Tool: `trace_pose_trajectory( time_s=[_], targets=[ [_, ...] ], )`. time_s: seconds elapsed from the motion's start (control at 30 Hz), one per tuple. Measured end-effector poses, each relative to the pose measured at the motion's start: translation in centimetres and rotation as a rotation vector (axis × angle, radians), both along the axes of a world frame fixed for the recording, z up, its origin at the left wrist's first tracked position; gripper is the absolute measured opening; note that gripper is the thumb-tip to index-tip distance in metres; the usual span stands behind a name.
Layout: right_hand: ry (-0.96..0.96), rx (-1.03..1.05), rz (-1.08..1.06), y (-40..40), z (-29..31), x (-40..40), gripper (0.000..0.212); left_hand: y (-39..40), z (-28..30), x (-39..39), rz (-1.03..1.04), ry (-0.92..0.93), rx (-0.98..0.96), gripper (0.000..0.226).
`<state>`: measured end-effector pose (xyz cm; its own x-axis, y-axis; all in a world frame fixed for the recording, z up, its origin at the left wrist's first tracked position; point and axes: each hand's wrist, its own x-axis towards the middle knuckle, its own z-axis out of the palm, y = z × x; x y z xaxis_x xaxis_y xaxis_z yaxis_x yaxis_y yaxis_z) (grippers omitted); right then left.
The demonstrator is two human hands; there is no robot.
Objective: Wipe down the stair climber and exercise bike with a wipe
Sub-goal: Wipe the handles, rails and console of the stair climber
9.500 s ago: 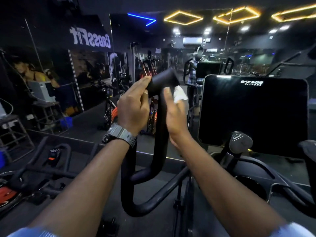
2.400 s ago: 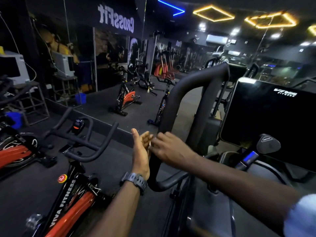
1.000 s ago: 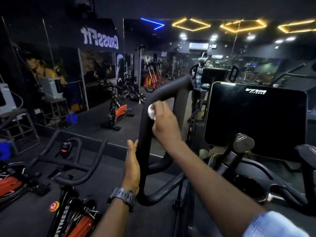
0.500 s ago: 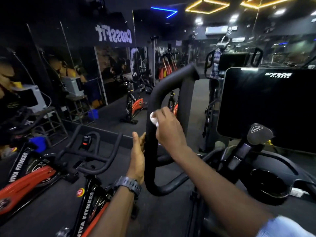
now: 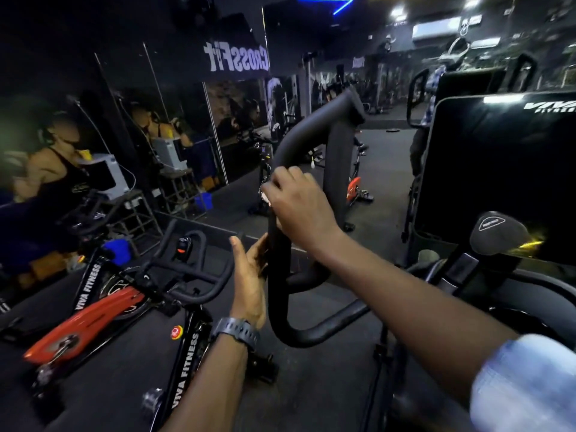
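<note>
Gripping black handlebar (image 5: 311, 145) of the stair climber w/ right hand (image 5: 300, 207), fingers curled round the left tube, pinching a white wipe (image 5: 265, 197) against it; only a small bit of wipe showing at the fingertips. Resting left hand (image 5: 249, 282) flat against the same tube lower down, fingers straight & together, palm toward the bar, holding nothing. Wearing a grey watch (image 5: 237, 333) on left wrist; light blue sleeve (image 5: 526, 385) showing at right forearm.

Standing just right of the bar: big black console panel (image 5: 498, 169) w/ white lettering, round black knob (image 5: 495, 232) below it. Sitting to the left, near but apart from the hands: red & black exercise bike (image 5: 103, 310) marked VIVA FITNESS, its black handlebars reaching toward the left hand, not touching.

Covering the ground: dark floor (image 5: 327, 385). Lining the far wall: mirrors (image 5: 243, 120) reflecting more bikes, reversed CrossFit lettering, blue ceiling strip light (image 5: 339, 4). Room dim; far background blurry.
</note>
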<state>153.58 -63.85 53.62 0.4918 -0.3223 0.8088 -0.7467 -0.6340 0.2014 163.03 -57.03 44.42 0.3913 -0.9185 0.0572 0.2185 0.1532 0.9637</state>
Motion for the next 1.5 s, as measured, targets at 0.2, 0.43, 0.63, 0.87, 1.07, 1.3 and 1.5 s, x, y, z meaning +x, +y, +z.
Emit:
trace_pose_trajectory(
  time_s=[0.2,0.43,0.63,0.87,1.07,1.3,1.5],
  targets=[
    [0.400,0.144,0.175,2.3,-8.7,-0.7,0.013,0.1,0.1,-0.2,0.046,0.090,-0.008,0.084],
    [0.195,-0.133,0.026,-1.0,2.3,-2.2,0.020,-0.2,1.3,-0.6,0.031,0.034,-0.019,0.080],
    [0.056,-0.122,-0.147,-2.0,12.2,-6.0,0.017,-0.4,2.1,-0.9,-0.014,-0.050,-0.053,0.071],
    [-0.732,0.102,0.082,-2.7,9.1,-9.0,0.032,-0.2,1.6,-0.4,-0.063,-0.095,-0.069,0.075],
    [-1.069,0.472,0.194,-5.5,8.3,-9.7,0.031,0.1,1.7,-0.6,-0.057,-0.126,-0.069,0.073],
    [-1.233,1.349,0.801,-5.2,3.4,-8.0,0.020,0.2,1.4,-0.8,-0.053,-0.173,-0.061,0.082],
    [-1.341,1.483,0.827,-5.3,1.4,-5.5,0.026,0.2,0.9,-0.7,-0.039,-0.207,-0.043,0.082]
  ],
)
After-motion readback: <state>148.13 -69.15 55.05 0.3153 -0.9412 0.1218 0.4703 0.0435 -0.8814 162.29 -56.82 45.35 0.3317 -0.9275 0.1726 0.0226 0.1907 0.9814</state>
